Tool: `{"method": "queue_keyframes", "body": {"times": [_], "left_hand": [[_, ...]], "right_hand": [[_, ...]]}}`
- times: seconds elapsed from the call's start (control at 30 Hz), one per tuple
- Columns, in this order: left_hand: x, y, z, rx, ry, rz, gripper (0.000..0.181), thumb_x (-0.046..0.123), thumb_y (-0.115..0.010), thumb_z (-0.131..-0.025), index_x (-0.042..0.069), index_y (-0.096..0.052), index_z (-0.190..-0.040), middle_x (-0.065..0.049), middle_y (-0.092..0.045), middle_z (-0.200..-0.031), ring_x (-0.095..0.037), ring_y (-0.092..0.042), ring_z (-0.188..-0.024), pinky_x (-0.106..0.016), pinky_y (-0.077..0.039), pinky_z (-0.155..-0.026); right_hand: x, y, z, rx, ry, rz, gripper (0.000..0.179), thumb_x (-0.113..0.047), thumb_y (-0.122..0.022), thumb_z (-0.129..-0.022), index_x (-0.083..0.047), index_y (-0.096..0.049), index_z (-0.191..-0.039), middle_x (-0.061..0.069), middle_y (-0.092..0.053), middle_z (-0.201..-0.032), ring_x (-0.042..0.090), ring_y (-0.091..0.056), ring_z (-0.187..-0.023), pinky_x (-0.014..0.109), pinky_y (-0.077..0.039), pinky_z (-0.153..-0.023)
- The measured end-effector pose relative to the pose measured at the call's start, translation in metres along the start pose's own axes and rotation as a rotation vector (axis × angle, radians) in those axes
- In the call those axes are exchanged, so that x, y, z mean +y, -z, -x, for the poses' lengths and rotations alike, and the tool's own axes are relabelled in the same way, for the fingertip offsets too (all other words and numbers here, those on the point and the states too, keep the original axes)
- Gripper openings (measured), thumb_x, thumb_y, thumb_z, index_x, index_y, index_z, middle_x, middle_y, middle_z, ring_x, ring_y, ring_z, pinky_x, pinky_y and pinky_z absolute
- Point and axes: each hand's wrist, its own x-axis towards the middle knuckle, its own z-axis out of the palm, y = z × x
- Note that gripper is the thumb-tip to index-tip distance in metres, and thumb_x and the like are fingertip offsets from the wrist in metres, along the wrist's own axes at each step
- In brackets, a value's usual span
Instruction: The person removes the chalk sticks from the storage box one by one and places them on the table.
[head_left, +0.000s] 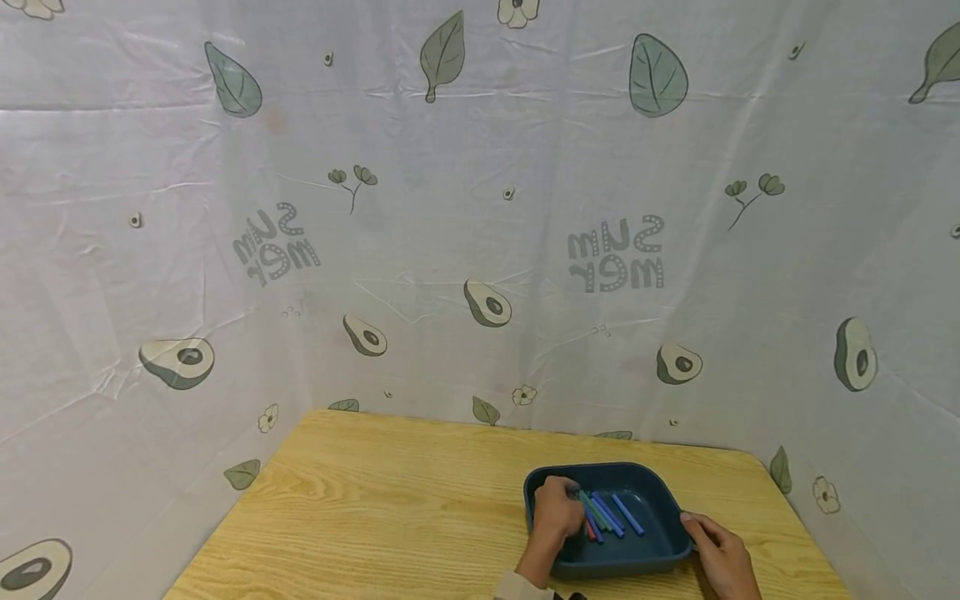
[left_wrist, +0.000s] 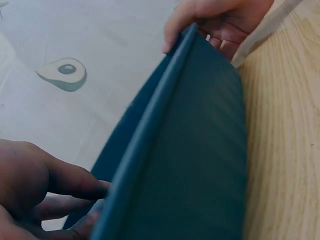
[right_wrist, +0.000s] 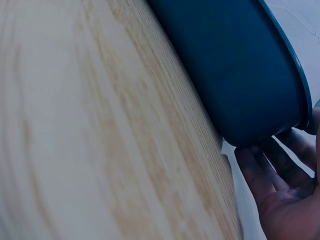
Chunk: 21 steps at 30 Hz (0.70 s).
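A dark blue tray [head_left: 615, 570] with raised walls stands on the table. Several slim sticks [head_left: 628, 515], like felt-tip pens in blue, green and red, lie on its floor. My left hand [head_left: 557, 508] reaches over the near left wall into the tray, its fingers bent down at the ends of the sticks. In the left wrist view, the left hand's fingers [left_wrist: 75, 182] are just inside the rim, and I cannot tell whether they hold a stick. With the thumb on the rim and fingers underneath, my right hand [head_left: 723, 557] grips the tray's right corner.
The wooden table [head_left: 360, 508] stretches left of the tray and a little beyond it at the back and right. A pale curtain [head_left: 420, 250] printed with avocados and leaves hangs behind the table and along both sides.
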Motion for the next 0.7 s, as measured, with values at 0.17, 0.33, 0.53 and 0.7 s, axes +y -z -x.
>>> {"method": "queue_keyframes", "body": {"times": [0.17,0.33,0.53,0.7], "left_hand": [[0.009,0.008,0.000,-0.034,-0.008,0.053,0.040,-0.016,-0.061,-0.078,-0.003,-0.079,-0.111,-0.004,-0.074,-0.087,-0.009,-0.059,-0.073,-0.025,-0.045,-0.056],[0.021,0.023,0.003,-0.092,0.018,0.152,0.047,-0.020,-0.062,-0.076,-0.003,-0.077,-0.118,-0.006,-0.071,-0.090,-0.011,-0.062,-0.074,-0.025,-0.047,-0.053],[0.029,0.041,0.004,-0.108,0.016,0.216,0.047,-0.018,-0.068,-0.078,-0.004,-0.076,-0.122,-0.006,-0.071,-0.089,-0.011,-0.065,-0.069,-0.028,-0.058,-0.053],[0.030,0.054,0.003,-0.125,0.015,0.234,0.046,-0.016,-0.069,-0.081,-0.003,-0.075,-0.125,-0.010,-0.073,-0.096,-0.013,-0.070,-0.076,-0.036,-0.066,-0.061]], "right_hand": [[0.001,0.000,0.000,0.000,0.005,0.000,0.076,-0.061,-0.049,-0.109,0.005,-0.063,-0.144,0.032,-0.060,-0.148,0.058,-0.049,-0.142,0.067,-0.046,-0.114],[0.001,0.000,0.000,-0.005,0.000,-0.002,0.077,-0.062,-0.049,-0.109,0.006,-0.063,-0.143,0.033,-0.059,-0.149,0.058,-0.050,-0.142,0.067,-0.047,-0.114],[0.001,0.000,0.000,-0.016,0.006,0.002,0.077,-0.062,-0.048,-0.109,0.006,-0.063,-0.144,0.033,-0.059,-0.149,0.058,-0.049,-0.141,0.066,-0.048,-0.113],[0.000,0.000,0.000,-0.006,0.017,0.003,0.076,-0.060,-0.049,-0.109,0.006,-0.063,-0.144,0.032,-0.060,-0.149,0.057,-0.050,-0.142,0.066,-0.047,-0.114]]}}
